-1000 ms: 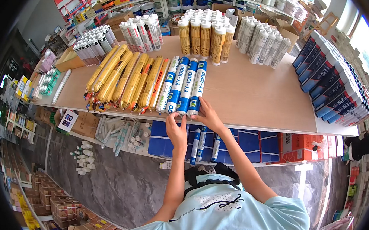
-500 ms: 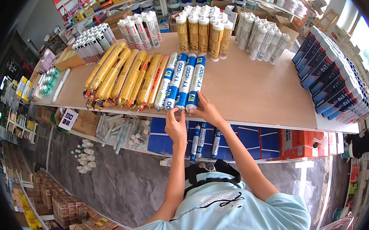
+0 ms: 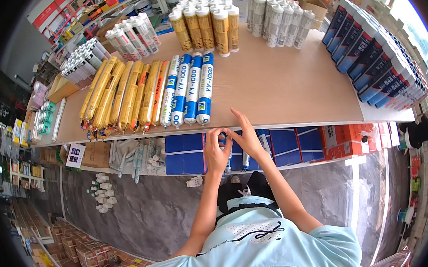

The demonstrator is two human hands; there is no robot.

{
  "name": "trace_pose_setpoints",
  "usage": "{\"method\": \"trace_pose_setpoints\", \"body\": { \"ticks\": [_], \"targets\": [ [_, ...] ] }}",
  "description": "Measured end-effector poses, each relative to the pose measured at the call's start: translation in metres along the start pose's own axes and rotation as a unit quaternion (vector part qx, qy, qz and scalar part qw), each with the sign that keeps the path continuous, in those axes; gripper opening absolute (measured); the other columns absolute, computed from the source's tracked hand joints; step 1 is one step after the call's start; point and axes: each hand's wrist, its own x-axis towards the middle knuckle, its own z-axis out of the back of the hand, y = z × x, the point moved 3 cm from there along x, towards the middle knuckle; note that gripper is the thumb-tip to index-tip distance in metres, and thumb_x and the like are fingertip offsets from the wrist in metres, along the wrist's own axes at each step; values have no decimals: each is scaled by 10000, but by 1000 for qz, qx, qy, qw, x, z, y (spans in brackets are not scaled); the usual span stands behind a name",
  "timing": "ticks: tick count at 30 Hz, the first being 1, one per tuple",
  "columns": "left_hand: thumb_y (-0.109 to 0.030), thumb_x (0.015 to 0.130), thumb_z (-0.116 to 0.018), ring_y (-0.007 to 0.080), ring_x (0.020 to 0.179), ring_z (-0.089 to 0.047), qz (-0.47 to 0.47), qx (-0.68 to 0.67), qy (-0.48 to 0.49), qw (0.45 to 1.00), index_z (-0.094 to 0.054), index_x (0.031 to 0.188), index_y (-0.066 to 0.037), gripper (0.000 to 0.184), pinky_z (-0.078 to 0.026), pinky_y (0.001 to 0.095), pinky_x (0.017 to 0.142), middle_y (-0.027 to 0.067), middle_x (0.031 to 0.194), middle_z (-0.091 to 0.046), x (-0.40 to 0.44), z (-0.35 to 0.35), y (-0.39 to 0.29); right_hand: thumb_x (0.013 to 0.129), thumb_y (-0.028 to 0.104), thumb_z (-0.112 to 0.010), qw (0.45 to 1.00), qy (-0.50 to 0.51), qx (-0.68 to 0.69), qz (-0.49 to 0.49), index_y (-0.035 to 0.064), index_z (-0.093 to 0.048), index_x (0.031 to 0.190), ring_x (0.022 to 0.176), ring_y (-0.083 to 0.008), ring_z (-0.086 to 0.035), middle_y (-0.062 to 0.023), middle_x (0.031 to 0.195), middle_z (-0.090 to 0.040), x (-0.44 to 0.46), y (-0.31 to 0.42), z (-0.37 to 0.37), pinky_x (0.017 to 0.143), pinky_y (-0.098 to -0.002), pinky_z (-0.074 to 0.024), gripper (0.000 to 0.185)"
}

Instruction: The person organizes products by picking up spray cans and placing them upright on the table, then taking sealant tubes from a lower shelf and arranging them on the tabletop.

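Observation:
Several blue-and-white sealant sausage packs (image 3: 204, 88) marked YY-1000 lie side by side on the table (image 3: 280, 86), their lower ends close to its front edge. Just below and right of them, in front of that edge, my left hand (image 3: 217, 152) is held with curved fingers and nothing visible in it. Beside it my right hand (image 3: 246, 137) has its fingers apart and holds nothing; its thumb side meets or overlaps the left fingertips. Yellow foil sausage packs (image 3: 107, 96) continue the row to the left, with an orange one (image 3: 159, 95) between.
Gold cartridges (image 3: 205, 27) and grey-white cartridges (image 3: 278, 22) stand at the back. Dark blue cartridges (image 3: 367, 58) are stacked at right. Under the tabletop are blue boxes (image 3: 186, 155), more blue-and-white tubes and orange boxes (image 3: 346, 141). White bottles (image 3: 102, 193) stand on the floor.
Both hands have come off the lower ends of the blue-and-white packs and drawn back toward my body. The packs stay lined up on the table; the camera view has shifted.

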Motion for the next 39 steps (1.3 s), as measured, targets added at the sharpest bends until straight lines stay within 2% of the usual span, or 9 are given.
{"method": "trace_pose_setpoints", "body": {
  "ticks": [3, 9, 15, 20, 23, 27, 30, 37, 39],
  "targets": [
    [-16, 801, -689, 192, 701, -604, -21, 2, 70, 997, -575, 1017, -35, 245, -532, 286, 588, 84, 986, -593, -3, -18, -5, 856, 152, -675, 1000, -27, -8, -12, 37, -400, 1382, 1269, -358, -445, -194, 1355, -463, -16, -1, 26, 1036, -405, -384, 604],
    [-23, 810, -670, 243, 756, -637, -15, -27, 172, 985, -578, 1023, -16, 232, -537, 309, 629, 100, 999, -608, -21, -52, -5, 797, 111, -713, 985, -157, -68, -26, 33, -560, 1209, 1143, -318, -539, -137, 1239, -560, -60, -22, 60, 957, -376, -441, 446],
    [-39, 823, -655, 274, 811, -641, -7, 28, 246, 969, -575, 1038, -24, 230, -537, 343, 684, 107, 996, -606, -51, -75, -2, 796, 110, -705, 979, -172, -62, -87, 39, -574, 1165, 1107, -314, -549, -124, 1183, -587, -114, -67, 60, 937, -379, -449, 398],
    [-41, 827, -638, 286, 876, -630, 46, 41, 302, 951, -578, 1044, -36, 225, -523, 369, 753, 112, 1012, -591, -98, -90, 9, 811, 111, -685, 977, -133, -46, -162, 34, -573, 1148, 1089, -327, -545, -134, 1152, -585, -170, -102, 66, 929, -383, -449, 363],
    [-54, 826, -644, 269, 879, -632, 88, 40, 352, 931, -581, 1048, -41, 230, -521, 360, 752, 103, 1013, -590, -128, -98, 13, 818, 110, -675, 971, -130, -33, -196, 25, -564, 1149, 1099, -333, -536, -139, 1139, -581, -198, -128, 69, 935, -391, -443, 359],
    [-12, 811, -660, 216, 852, -645, 133, 42, 337, 931, -599, 1027, -22, 225, -536, 318, 707, 108, 981, -625, -155, -120, 53, 830, 113, -654, 960, -120, -56, -245, 1, -540, 1175, 1120, -346, -510, -162, 1144, -568, -250, -162, 69, 946, -411, -433, 380],
    [-36, 826, -650, 205, 832, -659, 137, 64, 347, 926, -614, 1023, -24, 200, -542, 303, 685, 113, 998, -653, -162, -147, 65, 837, 142, -639, 952, -11, -78, -296, -7, -532, 1195, 1075, -363, -523, -178, 1106, -571, -282, -196, 68, 904, -433, -447, 403],
    [-73, 820, -666, 156, 830, -659, 206, 13, 401, 893, -627, 1025, -8, 219, -554, 292, 693, 94, 944, -676, -222, -231, 125, 839, 131, -629, 921, 20, -83, -381, -18, -557, 1142, 1052, -370, -553, -201, 1098, -588, -337, -263, 63, 891, -437, -458, 345],
    [-103, 833, -667, 140, 828, -656, 311, -5, 431, 847, -638, 1034, -15, 221, -556, 283, 705, 82, 950, -678, -256, -251, 163, 842, 126, -621, 908, -5, -43, -416, -30, -559, 1129, 1035, -388, -564, -227, 1092, -587, -352, -282, 53, 888, -439, -460, 332]
  ]
}}
